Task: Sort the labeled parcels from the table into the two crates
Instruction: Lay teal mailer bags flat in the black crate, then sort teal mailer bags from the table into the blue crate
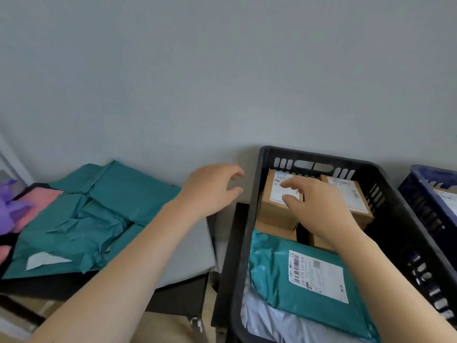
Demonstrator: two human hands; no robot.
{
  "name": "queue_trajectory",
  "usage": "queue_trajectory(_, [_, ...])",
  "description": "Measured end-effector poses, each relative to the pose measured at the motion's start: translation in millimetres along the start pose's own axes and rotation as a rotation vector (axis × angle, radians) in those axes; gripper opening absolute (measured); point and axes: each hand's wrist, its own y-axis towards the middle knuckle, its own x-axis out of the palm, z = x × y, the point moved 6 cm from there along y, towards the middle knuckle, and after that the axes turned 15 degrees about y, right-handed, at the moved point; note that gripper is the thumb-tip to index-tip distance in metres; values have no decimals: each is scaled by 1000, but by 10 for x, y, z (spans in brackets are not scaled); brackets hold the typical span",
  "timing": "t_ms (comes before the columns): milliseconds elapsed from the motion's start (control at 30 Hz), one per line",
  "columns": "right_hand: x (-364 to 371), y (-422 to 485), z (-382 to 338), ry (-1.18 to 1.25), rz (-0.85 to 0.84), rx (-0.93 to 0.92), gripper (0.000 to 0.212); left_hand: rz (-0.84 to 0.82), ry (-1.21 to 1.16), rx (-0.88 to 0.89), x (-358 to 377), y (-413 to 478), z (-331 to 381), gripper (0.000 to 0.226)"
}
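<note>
Sorting partly done: the black crate (254,219) is filling, and crumpled teal mailers (99,214) remain on the table (178,300).
Two stiff cardboard boxes (274,214) and a glossy teal mailer (272,273) lie in the crate. The right hand (319,206), fingers loosely spread, is on or perhaps just above one box, gripping nothing. The left hand (210,191) is relaxed and empty.
</note>
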Motion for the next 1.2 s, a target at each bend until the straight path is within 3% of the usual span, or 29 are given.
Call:
queue_trajectory(300, [893, 224, -987, 134, -23, -98, 29, 85, -49, -232, 192, -510, -1269, 27])
queue_trajectory(633, [2139, 414, -1612, 112, -160, -46, 31, 53, -72, -344, 694, -1027, -2476, 29])
queue_trajectory(1200, [3644, 693, -1764, -118, -255, 26, 53, -52, 134, -132, 1220, -967, -3412, 60])
